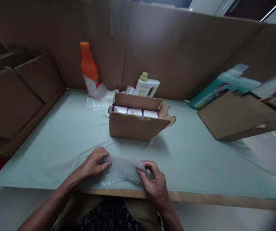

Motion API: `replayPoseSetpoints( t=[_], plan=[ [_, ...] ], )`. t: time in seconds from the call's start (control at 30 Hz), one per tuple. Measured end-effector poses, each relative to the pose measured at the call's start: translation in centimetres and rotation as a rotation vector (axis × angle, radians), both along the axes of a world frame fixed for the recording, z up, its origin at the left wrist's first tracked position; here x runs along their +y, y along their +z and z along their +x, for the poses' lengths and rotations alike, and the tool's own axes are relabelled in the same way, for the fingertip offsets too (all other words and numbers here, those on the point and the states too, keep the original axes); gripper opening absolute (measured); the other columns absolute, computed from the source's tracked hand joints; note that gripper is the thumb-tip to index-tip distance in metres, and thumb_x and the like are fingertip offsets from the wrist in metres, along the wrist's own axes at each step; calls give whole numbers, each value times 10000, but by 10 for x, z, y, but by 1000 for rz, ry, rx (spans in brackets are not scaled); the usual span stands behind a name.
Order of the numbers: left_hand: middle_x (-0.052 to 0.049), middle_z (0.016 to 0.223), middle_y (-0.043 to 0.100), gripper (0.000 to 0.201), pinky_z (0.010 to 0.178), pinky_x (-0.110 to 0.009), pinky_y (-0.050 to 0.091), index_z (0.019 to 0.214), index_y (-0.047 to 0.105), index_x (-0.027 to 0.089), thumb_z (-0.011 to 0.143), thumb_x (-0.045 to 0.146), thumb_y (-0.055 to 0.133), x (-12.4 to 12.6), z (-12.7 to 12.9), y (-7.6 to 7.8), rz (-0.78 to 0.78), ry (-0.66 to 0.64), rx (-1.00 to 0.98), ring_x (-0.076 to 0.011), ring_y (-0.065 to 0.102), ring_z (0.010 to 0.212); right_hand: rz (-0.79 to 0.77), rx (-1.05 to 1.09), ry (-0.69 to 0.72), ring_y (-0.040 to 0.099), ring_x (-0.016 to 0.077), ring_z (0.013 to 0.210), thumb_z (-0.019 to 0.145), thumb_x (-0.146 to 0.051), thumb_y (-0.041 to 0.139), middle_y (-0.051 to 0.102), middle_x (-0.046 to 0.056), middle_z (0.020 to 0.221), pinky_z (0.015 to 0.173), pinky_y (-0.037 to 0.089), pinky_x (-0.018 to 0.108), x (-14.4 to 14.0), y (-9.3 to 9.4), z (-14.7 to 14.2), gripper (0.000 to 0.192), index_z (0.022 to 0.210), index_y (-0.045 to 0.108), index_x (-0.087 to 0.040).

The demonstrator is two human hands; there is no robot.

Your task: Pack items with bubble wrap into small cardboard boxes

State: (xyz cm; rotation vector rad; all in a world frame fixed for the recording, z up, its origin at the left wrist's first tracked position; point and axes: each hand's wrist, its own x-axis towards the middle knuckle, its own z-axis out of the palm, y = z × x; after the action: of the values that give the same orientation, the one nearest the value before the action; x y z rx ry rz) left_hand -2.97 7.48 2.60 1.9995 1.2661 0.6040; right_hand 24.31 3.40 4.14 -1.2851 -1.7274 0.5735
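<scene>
An open cardboard box [138, 123] sits mid-table with three white packs [135, 111] lined up inside. Behind it stand an orange bottle [89, 69] and a white bottle [145, 86]. At the near edge of the table [200, 166] lies a bundle of clear bubble wrap [121, 170], lumpy and pale. The left hand [93, 163] and the right hand [154, 183] pinch its two ends, fingers closed on it.

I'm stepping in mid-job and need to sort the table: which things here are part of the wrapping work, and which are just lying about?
In hand:
bubble-wrapped bundle, gripped by left hand and right hand
open carton with white packs

Lying about:
orange bottle
white bottle with green cap
loose bubble wrap
teal jug
flat cardboard
</scene>
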Motion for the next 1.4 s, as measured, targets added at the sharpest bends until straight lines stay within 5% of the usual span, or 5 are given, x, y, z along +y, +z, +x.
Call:
replayPoseSetpoints(
  t=[0.27,0.5,0.6,0.87,1.4],
  plan=[
    [18,654,544,280,537,-220,391,794,600,175,852,448,594,-22,2,40,-272,259,-380,-127,507,599,-107,-78,110,616,113,642,918,-286,621,607,-37,730,660,552,199,8,22,28,553,1452,496,-214],
    [-3,792,646,177,618,-221,429,911,661,170,840,332,652,74,22,173,527,318,-299,-127,557,691,173,155,41,655,152,775,850,-291,727,702,9,934,678,555,257,106,146,32,538,1361,557,-283],
    [8,706,608,150,582,-225,380,821,662,148,833,289,612,130,34,199,553,225,-18,-120,516,644,2,85,162,632,152,701,777,-280,738,688,4,848,585,512,249,161,173,37,388,1145,639,-209],
    [-125,877,738,224,693,-316,477,938,743,170,840,194,544,186,72,188,319,0,880,-276,692,833,-288,-811,141,638,181,743,762,-126,621,715,29,831,616,391,251,222,173,29,173,911,691,-181],
    [-148,981,736,329,768,-356,496,1005,718,143,872,424,611,175,66,191,379,-16,996,-307,682,914,-226,-1261,120,696,289,851,861,-330,643,756,122,975,599,375,303,215,176,21,278,1102,668,-193]
  ],
)
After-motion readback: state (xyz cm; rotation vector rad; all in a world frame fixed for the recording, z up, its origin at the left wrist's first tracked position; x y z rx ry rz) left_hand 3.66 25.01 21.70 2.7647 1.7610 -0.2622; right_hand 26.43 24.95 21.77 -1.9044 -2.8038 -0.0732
